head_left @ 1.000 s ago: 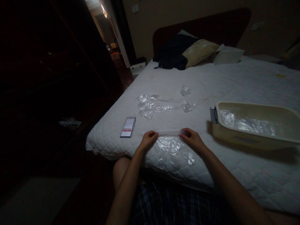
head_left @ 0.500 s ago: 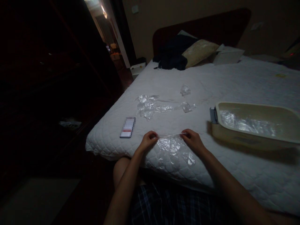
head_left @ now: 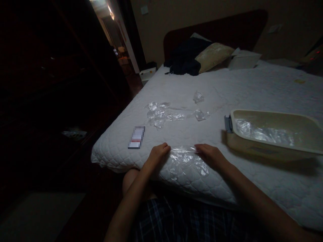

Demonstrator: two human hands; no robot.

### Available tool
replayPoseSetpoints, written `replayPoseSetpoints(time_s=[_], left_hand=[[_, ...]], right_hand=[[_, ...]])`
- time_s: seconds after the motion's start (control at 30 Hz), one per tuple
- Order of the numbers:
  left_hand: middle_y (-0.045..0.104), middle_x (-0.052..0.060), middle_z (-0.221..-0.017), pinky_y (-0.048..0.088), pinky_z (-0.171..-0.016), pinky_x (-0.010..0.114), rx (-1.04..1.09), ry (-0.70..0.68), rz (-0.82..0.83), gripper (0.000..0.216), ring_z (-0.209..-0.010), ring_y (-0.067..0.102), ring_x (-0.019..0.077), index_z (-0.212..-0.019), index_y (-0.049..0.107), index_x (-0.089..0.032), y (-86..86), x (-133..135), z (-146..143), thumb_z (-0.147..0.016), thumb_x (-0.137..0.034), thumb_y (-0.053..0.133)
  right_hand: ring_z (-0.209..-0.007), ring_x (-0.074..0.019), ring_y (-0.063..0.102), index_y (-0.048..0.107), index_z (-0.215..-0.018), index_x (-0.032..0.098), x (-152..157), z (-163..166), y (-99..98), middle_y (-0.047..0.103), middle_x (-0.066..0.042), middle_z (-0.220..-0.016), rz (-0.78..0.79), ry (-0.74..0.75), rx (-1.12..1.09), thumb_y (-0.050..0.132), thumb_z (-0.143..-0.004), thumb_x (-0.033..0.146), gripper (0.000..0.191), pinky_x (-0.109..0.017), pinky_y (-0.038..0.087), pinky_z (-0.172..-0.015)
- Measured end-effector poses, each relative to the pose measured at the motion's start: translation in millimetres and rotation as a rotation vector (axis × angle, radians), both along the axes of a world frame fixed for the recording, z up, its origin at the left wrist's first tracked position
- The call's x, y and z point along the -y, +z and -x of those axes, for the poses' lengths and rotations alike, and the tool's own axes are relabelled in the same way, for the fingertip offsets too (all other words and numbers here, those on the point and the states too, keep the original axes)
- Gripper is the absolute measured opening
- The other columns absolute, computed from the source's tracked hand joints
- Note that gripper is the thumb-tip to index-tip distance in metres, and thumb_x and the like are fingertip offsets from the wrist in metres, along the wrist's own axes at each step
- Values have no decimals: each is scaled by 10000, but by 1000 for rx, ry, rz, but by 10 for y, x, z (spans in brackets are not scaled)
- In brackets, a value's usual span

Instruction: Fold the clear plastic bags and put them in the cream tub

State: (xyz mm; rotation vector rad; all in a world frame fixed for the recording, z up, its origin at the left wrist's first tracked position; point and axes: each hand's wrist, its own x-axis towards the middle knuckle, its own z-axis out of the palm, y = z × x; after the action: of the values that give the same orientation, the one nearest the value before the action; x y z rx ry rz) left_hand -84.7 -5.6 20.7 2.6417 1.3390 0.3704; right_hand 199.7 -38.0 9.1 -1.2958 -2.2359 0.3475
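A clear plastic bag [head_left: 186,163] lies spread on the front edge of the bed, its far edge stretched between my two hands. My left hand [head_left: 159,154] is closed on the left corner of that edge. At the right corner, my right hand [head_left: 210,155] pinches the film between thumb and fingers. The far edge looks folded over in a narrow band. Farther back on the bed lie more crumpled clear plastic bags [head_left: 158,114], with a smaller one [head_left: 201,114] to their right.
On the right stands a beige plastic bin [head_left: 264,149] with a grey latch and clear plastic inside. A phone [head_left: 136,137] lies left of my hands on the white quilted bed [head_left: 176,82]. Dark clothing [head_left: 186,57], a pillow [head_left: 214,56] and a white box [head_left: 244,59] sit near the headboard.
The bag's far edge has turned over toward me into a narrow band. Both hands have rolled slightly and come a little nearer, still gripping the corners.
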Motion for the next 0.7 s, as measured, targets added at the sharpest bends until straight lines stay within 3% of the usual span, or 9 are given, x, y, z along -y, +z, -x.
replayPoseSetpoints(time_s=[0.27, 0.47, 0.7], left_hand=[[562, 98, -987, 404, -699, 301, -136, -117, -72, 294, -856, 507, 200, -1066, 512, -187, -41, 146, 64, -799, -117, 411], [545, 110, -991, 433, -696, 332, -230, -156, -193, 295, -874, 492, 220, -1053, 517, -137, 2, 239, -15, -839, -277, 369], [534, 82, -1001, 424, -706, 292, -84, 9, -225, 233, -859, 489, 184, -982, 530, -178, 38, 255, -69, -833, -274, 380]], right_hand=[[-969, -243, 550, 605, -922, 195, 97, 1, 75, 563, -132, -1135, -33, 54, 107, 475, -813, 379, 251, -382, 443, -807], [-950, -198, 543, 623, -852, 170, 125, 38, 121, 558, -122, -1085, -77, 25, 158, 377, -863, 318, 287, -344, 436, -814], [-882, -176, 557, 614, -819, 177, 52, 99, 166, 558, -98, -1052, -77, -69, 99, 446, -828, 372, 258, -289, 438, -757]])
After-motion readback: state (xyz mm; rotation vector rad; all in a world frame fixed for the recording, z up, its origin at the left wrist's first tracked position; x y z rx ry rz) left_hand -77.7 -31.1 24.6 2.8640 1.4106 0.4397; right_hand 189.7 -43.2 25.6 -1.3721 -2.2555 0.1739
